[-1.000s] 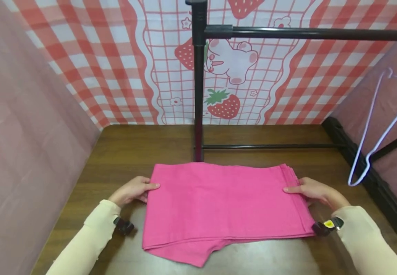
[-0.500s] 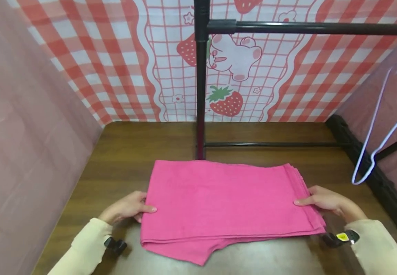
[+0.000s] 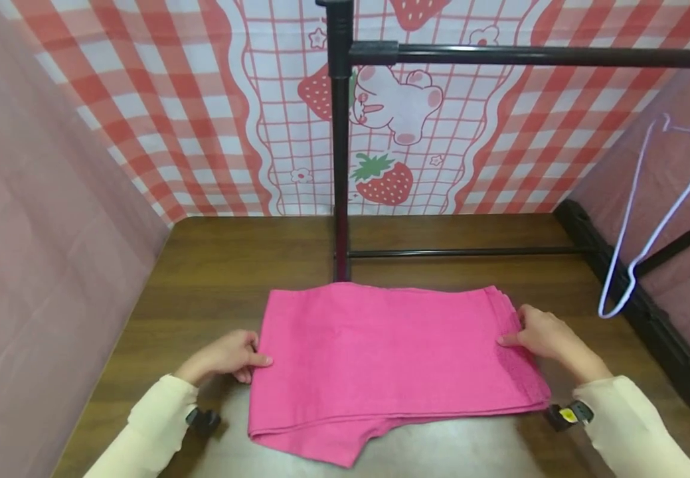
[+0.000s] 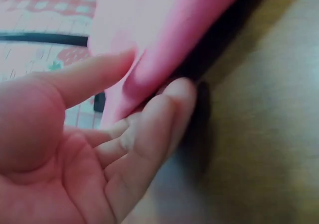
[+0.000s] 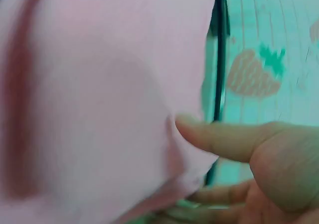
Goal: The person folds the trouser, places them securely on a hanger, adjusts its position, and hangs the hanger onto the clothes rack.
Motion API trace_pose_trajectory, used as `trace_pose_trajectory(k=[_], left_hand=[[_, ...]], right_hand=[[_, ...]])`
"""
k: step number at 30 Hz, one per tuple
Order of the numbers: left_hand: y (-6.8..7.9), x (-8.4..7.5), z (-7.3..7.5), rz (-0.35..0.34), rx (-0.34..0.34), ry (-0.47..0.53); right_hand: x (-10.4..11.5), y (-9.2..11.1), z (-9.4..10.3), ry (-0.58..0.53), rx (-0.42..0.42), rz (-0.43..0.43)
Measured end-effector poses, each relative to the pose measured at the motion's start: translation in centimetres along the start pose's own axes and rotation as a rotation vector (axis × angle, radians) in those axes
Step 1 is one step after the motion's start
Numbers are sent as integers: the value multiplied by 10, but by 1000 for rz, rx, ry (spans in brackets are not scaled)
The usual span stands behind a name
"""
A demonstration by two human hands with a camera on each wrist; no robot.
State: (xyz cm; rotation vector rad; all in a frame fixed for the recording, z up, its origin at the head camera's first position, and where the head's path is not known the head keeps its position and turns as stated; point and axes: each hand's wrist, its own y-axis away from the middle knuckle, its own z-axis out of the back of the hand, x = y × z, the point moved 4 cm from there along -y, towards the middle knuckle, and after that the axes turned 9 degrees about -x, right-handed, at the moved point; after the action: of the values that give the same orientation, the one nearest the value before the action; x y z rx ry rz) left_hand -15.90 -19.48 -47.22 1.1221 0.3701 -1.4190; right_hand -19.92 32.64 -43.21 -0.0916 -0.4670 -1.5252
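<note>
Folded pink pants (image 3: 380, 352) lie flat on the brown wooden table, layered edges at the right end and a pointed crotch piece sticking out at the front. My left hand (image 3: 228, 355) pinches their left edge, thumb on top and fingers beneath, as the left wrist view shows with the cloth (image 4: 164, 45) between them. At the opposite end, my right hand (image 3: 544, 332) pinches the stacked layers, its thumb lying on the upper face. In the right wrist view the cloth (image 5: 109, 94) looks pale, and the fingers go partly out of sight under its edge.
Behind the pants stands a black rack, its upright post (image 3: 340, 166) close to their far edge. A lilac hanger (image 3: 625, 245) hangs at the right above the rack's black foot (image 3: 649, 325). A strawberry-print curtain (image 3: 201, 133) closes off the back of the table (image 3: 201, 259).
My left hand has slid nearer to me along the left edge. The right hand drew the right end outward, then came back inward with it. The pants stay folded.
</note>
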Motion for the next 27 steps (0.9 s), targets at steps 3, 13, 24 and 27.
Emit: trace_pose_trajectory(k=[3, 13, 24, 27], left_hand=[[-12, -3, 8, 13, -61, 56], [-41, -12, 10, 3, -108, -4], [-34, -9, 5, -1, -97, 60], [-32, -9, 5, 7, -93, 65]], right_hand=[[29, -1, 5, 90, -107, 24], [159, 14, -65, 141, -18, 617], [102, 16, -75, 273, 45, 504], [71, 18, -62, 248, -1, 411]])
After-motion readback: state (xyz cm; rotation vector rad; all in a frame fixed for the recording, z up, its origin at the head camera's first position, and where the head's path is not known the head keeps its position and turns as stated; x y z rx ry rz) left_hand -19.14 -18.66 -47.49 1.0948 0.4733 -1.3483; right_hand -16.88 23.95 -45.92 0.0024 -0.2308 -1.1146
